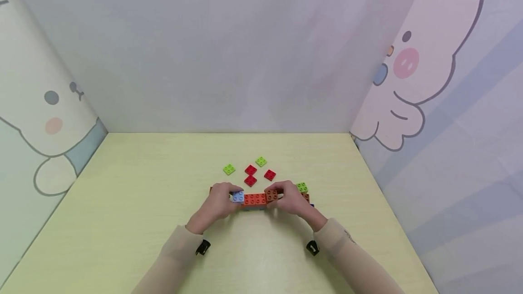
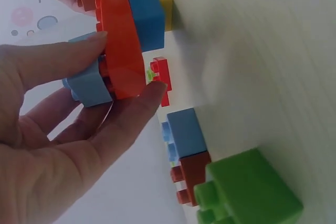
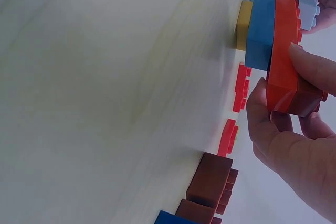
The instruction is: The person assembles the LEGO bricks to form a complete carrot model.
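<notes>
In the head view, my left hand (image 1: 217, 202) pinches a light blue brick (image 1: 238, 197) at the left end of a long red brick (image 1: 255, 199). Red studs show between these two in the left wrist view. At the other end, my right hand (image 1: 291, 198) grips a brown brick (image 1: 271, 195) on top of the red one, thumb along the red side. Beneath the red brick's middle sit a blue brick (image 2: 144, 11) and, lowest, a yellow brick (image 2: 167, 4). Fingertips of both hands also touch the overhanging red ends.
Beyond the stack lie thin red plates (image 1: 250, 170) and thin lime green plates (image 1: 229, 169). Left of it stand loose light blue (image 2: 186, 132), brown (image 2: 196, 177) and green bricks (image 2: 254, 190). Brown bricks (image 3: 209, 179), a dark blue brick (image 3: 173, 219) and a lime green brick (image 1: 302, 187) are on the right.
</notes>
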The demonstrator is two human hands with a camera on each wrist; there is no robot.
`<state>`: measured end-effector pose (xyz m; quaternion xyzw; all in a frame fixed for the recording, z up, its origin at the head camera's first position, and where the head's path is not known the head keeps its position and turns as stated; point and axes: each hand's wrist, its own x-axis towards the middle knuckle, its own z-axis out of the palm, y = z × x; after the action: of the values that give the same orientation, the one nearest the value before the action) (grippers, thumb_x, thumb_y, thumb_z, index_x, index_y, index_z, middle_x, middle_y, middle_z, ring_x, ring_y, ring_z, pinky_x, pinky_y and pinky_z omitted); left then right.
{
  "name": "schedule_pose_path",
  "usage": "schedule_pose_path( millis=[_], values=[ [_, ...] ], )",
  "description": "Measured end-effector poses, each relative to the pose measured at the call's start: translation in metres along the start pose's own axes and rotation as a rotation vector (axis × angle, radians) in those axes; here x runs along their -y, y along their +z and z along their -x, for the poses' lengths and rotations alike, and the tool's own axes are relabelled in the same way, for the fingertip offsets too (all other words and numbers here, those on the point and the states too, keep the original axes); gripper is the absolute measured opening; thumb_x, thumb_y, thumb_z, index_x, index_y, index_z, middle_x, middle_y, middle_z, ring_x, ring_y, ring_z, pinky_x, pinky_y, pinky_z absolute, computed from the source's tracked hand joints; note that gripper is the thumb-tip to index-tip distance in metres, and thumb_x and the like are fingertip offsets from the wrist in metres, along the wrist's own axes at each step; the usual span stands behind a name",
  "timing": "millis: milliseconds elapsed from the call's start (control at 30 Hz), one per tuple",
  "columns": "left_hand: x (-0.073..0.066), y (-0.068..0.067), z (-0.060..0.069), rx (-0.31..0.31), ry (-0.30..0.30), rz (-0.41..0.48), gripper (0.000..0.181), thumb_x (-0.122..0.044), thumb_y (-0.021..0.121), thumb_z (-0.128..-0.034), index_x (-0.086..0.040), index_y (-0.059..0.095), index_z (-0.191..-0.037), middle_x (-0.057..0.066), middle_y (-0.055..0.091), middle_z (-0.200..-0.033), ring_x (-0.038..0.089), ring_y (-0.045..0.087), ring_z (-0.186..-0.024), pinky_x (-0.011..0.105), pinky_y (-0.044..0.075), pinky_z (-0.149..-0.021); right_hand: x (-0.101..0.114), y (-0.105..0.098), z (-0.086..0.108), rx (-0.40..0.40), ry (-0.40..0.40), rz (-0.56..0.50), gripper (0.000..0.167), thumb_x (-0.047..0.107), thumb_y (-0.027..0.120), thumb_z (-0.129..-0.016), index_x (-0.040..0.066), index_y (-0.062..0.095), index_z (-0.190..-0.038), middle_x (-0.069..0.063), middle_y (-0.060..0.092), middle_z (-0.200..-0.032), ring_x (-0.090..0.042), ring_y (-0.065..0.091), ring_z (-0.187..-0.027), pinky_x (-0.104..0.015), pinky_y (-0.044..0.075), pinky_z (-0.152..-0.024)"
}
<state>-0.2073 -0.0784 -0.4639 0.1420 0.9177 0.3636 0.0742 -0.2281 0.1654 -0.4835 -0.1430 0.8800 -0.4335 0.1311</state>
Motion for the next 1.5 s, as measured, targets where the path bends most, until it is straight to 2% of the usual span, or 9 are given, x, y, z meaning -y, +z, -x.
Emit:
schedule_pose_path(
  millis=[367,533,767,1100,1333,1500],
  values=[
    [0.0018,0.0,-0.0017,-0.005,-0.053,0.038,0.038,-0.006,0.082,-0.0726,-0.006,0.072,-0.109,0.005,0.064,-0.106,0.021,0.055,-0.098,0.041,0.046,-0.085,-0.0033,0.0008,-0.0029,-0.001,0.001,-0.016,0.036,0.009,0.083,-0.071,0.017,0.072,-0.104,0.005,0.064,-0.101,-0.017,0.058,-0.094,-0.04,0.046,-0.082],
    [0.0011,-0.0002,-0.0007,-0.015,-0.046,0.026,0.038,-0.006,0.082,-0.0727,-0.005,0.073,-0.109,0.005,0.064,-0.105,0.023,0.055,-0.098,0.042,0.046,-0.086,-0.003,0.0008,-0.0032,0.0,0.002,-0.02,0.035,0.009,0.083,-0.071,0.018,0.072,-0.103,0.005,0.064,-0.1,-0.017,0.058,-0.094,-0.039,0.047,-0.082],
    [0.0016,0.0023,-0.0004,-0.031,-0.027,0.015,0.036,-0.002,0.081,-0.0722,-0.005,0.073,-0.107,0.003,0.064,-0.1,0.02,0.055,-0.095,0.039,0.048,-0.083,-0.0016,0.0,-0.0019,-0.003,-0.009,-0.023,0.036,0.009,0.083,-0.071,0.014,0.072,-0.105,0.004,0.064,-0.102,-0.018,0.058,-0.095,-0.041,0.047,-0.082],
    [0.0021,0.0041,-0.0011,-0.044,-0.046,0.03,0.037,-0.001,0.082,-0.0709,-0.005,0.073,-0.107,0.004,0.063,-0.101,0.02,0.056,-0.095,0.038,0.049,-0.082,-0.0022,0.0006,-0.0021,-0.001,-0.021,-0.015,0.037,0.009,0.084,-0.071,0.012,0.072,-0.106,0.004,0.064,-0.101,-0.018,0.058,-0.095,-0.041,0.046,-0.082],
    [0.0037,0.005,-0.0002,-0.04,-0.044,0.037,0.037,-0.001,0.081,-0.0708,-0.004,0.073,-0.107,0.004,0.062,-0.1,0.019,0.055,-0.092,0.036,0.049,-0.079,-0.0043,0.0014,-0.0024,0.0,-0.018,-0.008,0.036,0.01,0.083,-0.071,0.016,0.072,-0.105,0.005,0.064,-0.099,-0.016,0.058,-0.092,-0.038,0.047,-0.08],
    [0.005,0.0072,-0.0005,-0.039,-0.03,0.04,0.037,-0.001,0.082,-0.0705,-0.006,0.073,-0.106,0.003,0.061,-0.097,0.017,0.055,-0.088,0.035,0.049,-0.076,-0.0031,0.001,0.0001,-0.004,-0.011,-0.015,0.036,0.009,0.083,-0.071,0.014,0.072,-0.105,0.003,0.064,-0.099,-0.017,0.058,-0.091,-0.038,0.047,-0.079]
  ],
)
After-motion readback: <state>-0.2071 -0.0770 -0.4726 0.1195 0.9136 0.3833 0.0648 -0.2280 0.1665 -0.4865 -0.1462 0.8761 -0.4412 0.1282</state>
